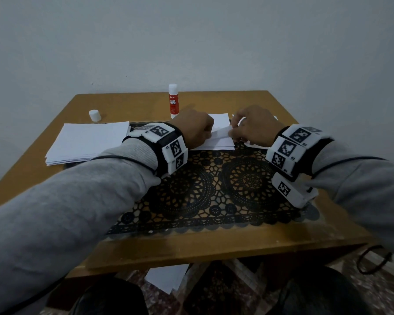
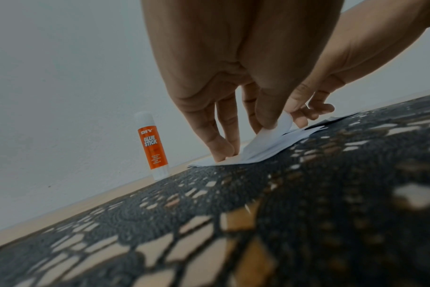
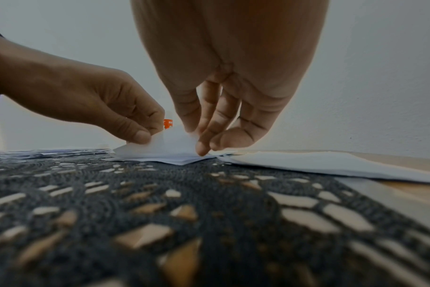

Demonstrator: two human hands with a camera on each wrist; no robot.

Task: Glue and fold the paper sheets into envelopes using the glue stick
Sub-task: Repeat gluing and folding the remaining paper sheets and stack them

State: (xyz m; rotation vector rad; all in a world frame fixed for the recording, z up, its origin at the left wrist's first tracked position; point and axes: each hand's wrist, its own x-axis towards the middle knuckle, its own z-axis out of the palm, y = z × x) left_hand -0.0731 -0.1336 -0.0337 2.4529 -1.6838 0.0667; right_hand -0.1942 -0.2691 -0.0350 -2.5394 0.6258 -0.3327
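Furthest left on the brown wooden desk (image 1: 146, 103) stands a small white plastic cap (image 1: 94, 115), and just in front of it lies a thick stack of plain white paper sheets (image 1: 87, 143), its near right corner over the black lace placemat (image 1: 214, 189). Near the desk's back edge, the orange-and-white glue stick (image 1: 173, 101) stands upright, uncapped, well apart from the cap. Just in front of the stick, the left hand (image 1: 195, 130) works with its grip closed in a pinch: thumb and forefinger hold the lifted left end of the small white paper sheet being folded (image 1: 221, 133), while the other fingers curl down onto the flat part, as the left wrist view shows. That sheet lies on the placemat's far edge, one flap raised off the rest. The right hand (image 1: 253, 128) meets it from the other side, its fingertips (image 3: 204, 149) bent down onto the right end of the raised flap; whether the thumb pinches the paper there or only presses it I cannot tell. Beside that hand, more loose white papers (image 3: 331, 163) lie flat on the desk. Grey sleeves (image 1: 66, 201) and white marker-covered wristbands (image 1: 168, 146) cover both forearms.
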